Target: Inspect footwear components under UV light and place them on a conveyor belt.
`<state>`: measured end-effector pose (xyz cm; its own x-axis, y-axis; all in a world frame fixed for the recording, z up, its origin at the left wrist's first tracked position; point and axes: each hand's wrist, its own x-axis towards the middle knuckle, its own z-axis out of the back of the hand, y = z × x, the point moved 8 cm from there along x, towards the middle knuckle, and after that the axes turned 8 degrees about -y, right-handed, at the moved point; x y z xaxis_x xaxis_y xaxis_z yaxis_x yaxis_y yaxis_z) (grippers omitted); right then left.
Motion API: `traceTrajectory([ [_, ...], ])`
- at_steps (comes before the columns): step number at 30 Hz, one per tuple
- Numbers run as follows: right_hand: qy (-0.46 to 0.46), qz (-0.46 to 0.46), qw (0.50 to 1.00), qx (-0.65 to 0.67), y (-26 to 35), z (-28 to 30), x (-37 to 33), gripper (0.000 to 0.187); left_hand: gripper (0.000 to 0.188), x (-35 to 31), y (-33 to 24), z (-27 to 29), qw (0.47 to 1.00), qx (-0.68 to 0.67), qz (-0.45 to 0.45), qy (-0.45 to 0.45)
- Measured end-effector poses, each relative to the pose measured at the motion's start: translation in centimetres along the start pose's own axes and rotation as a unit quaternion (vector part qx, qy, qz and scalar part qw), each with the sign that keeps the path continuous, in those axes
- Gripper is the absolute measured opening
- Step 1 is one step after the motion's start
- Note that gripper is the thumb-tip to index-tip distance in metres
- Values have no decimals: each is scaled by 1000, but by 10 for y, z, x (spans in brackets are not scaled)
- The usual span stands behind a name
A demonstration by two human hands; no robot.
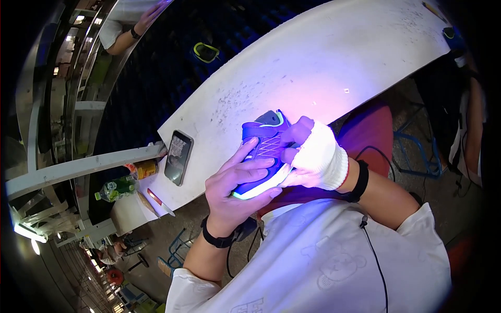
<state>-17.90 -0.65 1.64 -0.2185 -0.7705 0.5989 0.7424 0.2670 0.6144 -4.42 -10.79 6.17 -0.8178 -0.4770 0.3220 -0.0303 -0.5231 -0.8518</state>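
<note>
Above the near edge of a white table (pixel 292 68), with a red seat (pixel 371 130) to the right over a dim floor (pixel 162 239), a purple shoe (pixel 268 149) has its opening facing away, long axis running back toward the wearer; the left hand (pixel 229 180) clamps around it; the gloved right hand (pixel 318 159) curls its fingers against the laced side, whether pinching I cannot tell.

Violet light floods my fingers (pixel 250 165) and the shoe (pixel 269 147), whose sole (pixel 260 191) glows; beyond the shoe the tabletop (pixel 313 68) glares pinkish, its far edge bowed.
</note>
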Motion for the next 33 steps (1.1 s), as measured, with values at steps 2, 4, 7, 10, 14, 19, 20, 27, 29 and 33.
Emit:
traceTrajectory([
  [2, -5, 8, 1000, 0, -4, -8, 1, 54, 36, -5, 5, 8, 1000, -16, 4, -10],
  [4, -87, 29, 994, 59, -14, -7, 1, 57, 27, -7, 19, 15, 996, -68, 59, 11],
  [7, -58, 22, 997, 46, -13, -19, 4, 59, 63, -13, 20, 23, 995, -8, 97, 5],
  [10, -46, 31, 998, 33, -10, -32, 4, 46, 109, -21, 36, 30, 981, 98, 165, 14],
  [14, -55, 75, 996, -15, -1, -42, -5, 23, 102, -40, 67, 18, 940, 25, 338, -30],
  [19, -126, 103, 984, -64, -3, -53, -25, 37, 98, -35, 53, 15, 944, 172, 278, -47],
  [20, -150, 107, 980, -77, -2, -48, -28, 40, 98, -31, 50, 16, 945, 169, 276, -52],
  [27, -172, -108, 976, 84, -19, -9, -52, 60, 57, 11, -16, 22, 991, 91, 71, 69],
  [29, -233, -82, 964, 101, -9, 30, -37, 68, 64, 20, -18, -10, 993, 105, -3, 60],
  [33, -108, -66, 983, 130, 8, 79, -5, 70, 78, -3, -4, -76, 996, 57, -64, 1],
])
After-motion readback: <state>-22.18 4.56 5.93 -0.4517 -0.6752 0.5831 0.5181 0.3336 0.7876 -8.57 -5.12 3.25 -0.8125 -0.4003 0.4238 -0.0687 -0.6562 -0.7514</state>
